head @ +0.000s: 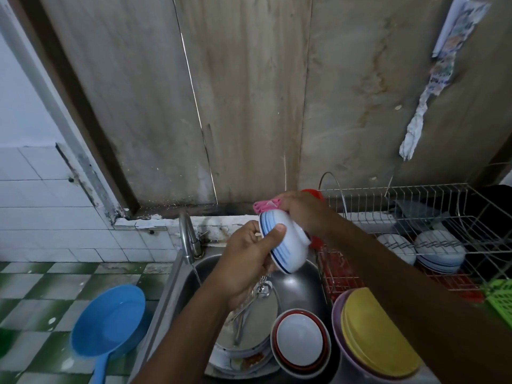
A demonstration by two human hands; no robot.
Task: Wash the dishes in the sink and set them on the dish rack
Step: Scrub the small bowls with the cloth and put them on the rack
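Firmly, left hand (246,261) clasps bowl (285,242) — right hand (303,214) scrubs.

Bowl (285,245) at centre: glossy glazed ceramic, white with blue bands. Pink scrubber (266,206) on it: soft, looks like sponge or cloth. Sink (302,284) and faucet (187,234): brushed steel, wet sheen. Dish rack (432,212) at 3 o'clock: thin bare metal wire. Blue dipper (110,322) at 8 o'clock: smooth plastic. Yellow plates (379,336) at 5 o'clock: matt plastic. Wall panel (249,92) at 12 o'clock: stained, dull, rough.

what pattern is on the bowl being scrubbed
White with blue stripes around the bowl, seen in the head view.
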